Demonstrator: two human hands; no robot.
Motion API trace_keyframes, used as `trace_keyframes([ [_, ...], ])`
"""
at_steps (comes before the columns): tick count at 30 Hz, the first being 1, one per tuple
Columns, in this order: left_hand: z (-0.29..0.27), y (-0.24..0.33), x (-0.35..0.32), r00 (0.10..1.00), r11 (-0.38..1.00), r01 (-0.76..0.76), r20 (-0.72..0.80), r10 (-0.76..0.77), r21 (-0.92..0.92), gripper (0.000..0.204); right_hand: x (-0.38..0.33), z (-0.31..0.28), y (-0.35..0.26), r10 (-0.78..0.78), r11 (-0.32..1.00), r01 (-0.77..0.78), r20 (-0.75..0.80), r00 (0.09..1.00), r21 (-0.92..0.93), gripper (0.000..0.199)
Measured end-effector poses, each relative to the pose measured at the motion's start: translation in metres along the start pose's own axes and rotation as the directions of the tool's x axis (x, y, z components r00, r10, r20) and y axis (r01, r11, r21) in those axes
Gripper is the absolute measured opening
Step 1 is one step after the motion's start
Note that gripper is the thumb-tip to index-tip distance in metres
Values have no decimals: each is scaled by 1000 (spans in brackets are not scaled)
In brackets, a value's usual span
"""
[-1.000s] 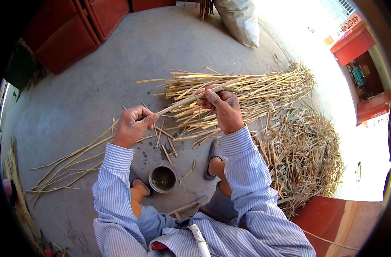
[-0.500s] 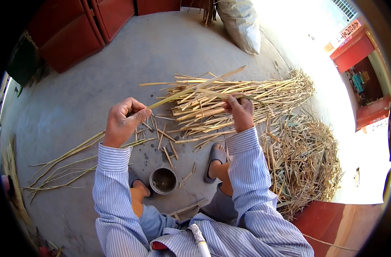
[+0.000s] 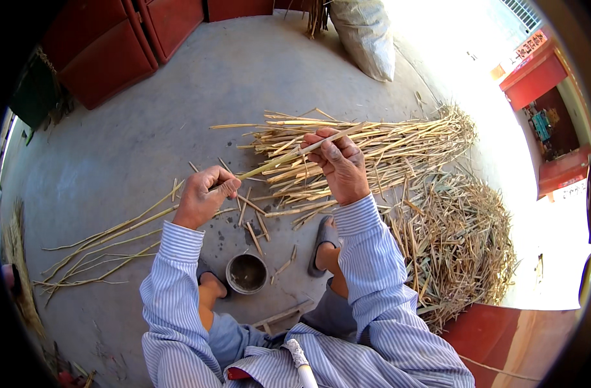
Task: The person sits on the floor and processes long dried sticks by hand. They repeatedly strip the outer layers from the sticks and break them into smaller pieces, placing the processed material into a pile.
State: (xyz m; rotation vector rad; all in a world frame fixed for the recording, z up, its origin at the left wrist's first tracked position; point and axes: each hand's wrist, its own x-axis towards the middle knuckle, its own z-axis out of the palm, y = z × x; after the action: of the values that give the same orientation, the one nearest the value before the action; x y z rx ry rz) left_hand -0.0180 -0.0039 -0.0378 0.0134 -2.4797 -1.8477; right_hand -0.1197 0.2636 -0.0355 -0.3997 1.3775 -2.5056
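My left hand (image 3: 208,196) is closed in a pinch around a long, pale yellow stalk (image 3: 271,166). Up and to the right, my right hand (image 3: 340,165) grips the same stalk near its far end, with thumb and fingers pressed on it. The end of the stalk sticks out past my right fingers. Behind the right hand lies a thick bundle of dry stalks (image 3: 399,143) on the floor. Several thin, branching stalks (image 3: 104,240) spread out to the left of my left hand; whether any join the held one is hidden by that hand.
A metal bowl (image 3: 247,273) holding murky liquid stands between my feet, with short cut pieces (image 3: 254,238) scattered near it. A heap of dry leaf scraps (image 3: 463,246) lies to the right. A pale sack (image 3: 363,39) and red furniture (image 3: 108,58) stand farther back. A burning cigarette (image 3: 302,363) shows at the bottom.
My right hand has moved left and turned, from holding a peeled-back strip to gripping the stalk itself. My left hand has shifted slightly right and down.
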Motion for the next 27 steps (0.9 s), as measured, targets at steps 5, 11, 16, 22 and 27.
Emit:
trace_keyframes([
  [5,6,-1,2,997,993,-56,-52,61,103,28,1,11,7,-72,993,54,-182,981,-104,19],
  [11,21,-9,4,972,949,-148,-138,192,278,26,1,7,8,-29,995,-4,-328,944,-100,20],
  [16,27,-2,2,899,817,-276,-164,406,507,26,2,2,8,39,998,-56,-355,934,-39,22],
  [22,32,-3,5,845,800,-291,-251,472,525,27,5,-9,0,73,996,-85,-400,914,-11,24],
  [27,25,-6,1,906,870,-215,-241,347,444,29,4,-8,-7,64,986,-109,-316,947,-124,23],
])
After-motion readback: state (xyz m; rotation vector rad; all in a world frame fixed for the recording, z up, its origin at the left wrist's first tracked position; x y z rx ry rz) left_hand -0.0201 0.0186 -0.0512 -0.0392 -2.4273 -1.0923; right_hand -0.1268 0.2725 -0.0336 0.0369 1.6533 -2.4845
